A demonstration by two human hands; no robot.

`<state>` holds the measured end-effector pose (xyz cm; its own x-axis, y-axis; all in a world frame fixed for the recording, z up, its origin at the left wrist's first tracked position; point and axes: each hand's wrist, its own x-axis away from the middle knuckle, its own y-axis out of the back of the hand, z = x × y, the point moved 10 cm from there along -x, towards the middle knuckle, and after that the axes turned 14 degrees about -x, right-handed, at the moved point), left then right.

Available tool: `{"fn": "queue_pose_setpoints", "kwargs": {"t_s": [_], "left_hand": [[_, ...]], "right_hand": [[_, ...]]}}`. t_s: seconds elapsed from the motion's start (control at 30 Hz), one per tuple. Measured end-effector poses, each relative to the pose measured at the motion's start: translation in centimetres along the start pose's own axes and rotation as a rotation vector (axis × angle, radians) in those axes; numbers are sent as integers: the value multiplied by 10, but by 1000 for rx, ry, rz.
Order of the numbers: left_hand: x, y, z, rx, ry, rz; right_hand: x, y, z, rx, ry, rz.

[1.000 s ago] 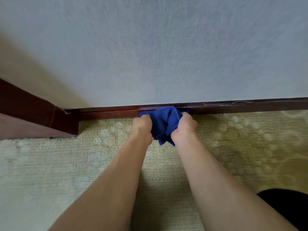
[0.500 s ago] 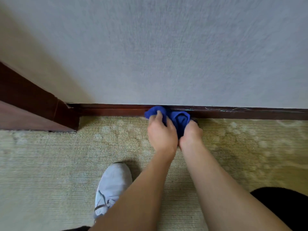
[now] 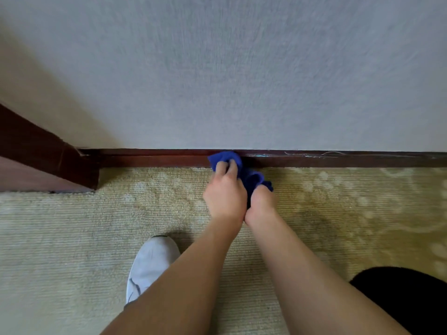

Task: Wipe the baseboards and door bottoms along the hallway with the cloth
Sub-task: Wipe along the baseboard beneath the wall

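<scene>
At frame centre we see the bunched blue cloth (image 3: 251, 176), soft and napped, its upper fold pressed to the dark glossy baseboard (image 3: 157, 160). Our left hand (image 3: 225, 197) curls its fingers over that fold, gripping it; our right hand (image 3: 262, 204) clutches the lower bunch just beside it. Pale scratches (image 3: 314, 154) mark the board's top edge to the right. We judge that the loose bunch could slip off the narrow ledge, skipping dust there, or drag on the ribbed beige carpet (image 3: 72, 238). A dark wooden door frame (image 3: 48, 155) stands at left; a white shoe (image 3: 150, 264) lies below; the textured wall (image 3: 242, 68) fills the upper frame.
</scene>
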<state>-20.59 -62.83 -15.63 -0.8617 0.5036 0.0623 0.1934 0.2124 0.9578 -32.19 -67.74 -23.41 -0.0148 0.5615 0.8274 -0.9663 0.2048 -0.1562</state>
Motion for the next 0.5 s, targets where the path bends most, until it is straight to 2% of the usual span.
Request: {"fn": "queue_pose_setpoints", "kwargs": {"t_s": [0.03,0.07,0.13,0.17,0.23,0.3,0.37,0.43,0.5], "left_hand": [[0,-9,-24,-27,-116,53],[-2,-13,-39,-28,-158,114],[-9,-13,-45,33,-119,170],[-8,-10,-37,87,-66,147],[3,2,5,225,151,46],[21,16,56,328,417,-73],[20,26,76,375,562,-129],[3,25,64,357,509,-118],[-7,9,23,262,260,13]], "right_hand": [[-7,13,3,-26,3,-26],[-8,22,6,-38,-3,-54],[-7,22,12,-58,10,-37],[-5,18,15,-67,27,-22],[-1,11,18,6,61,-19],[16,-16,10,146,37,110],[29,-43,7,245,50,201],[32,-53,18,246,99,187],[20,-27,39,203,172,25]]}}
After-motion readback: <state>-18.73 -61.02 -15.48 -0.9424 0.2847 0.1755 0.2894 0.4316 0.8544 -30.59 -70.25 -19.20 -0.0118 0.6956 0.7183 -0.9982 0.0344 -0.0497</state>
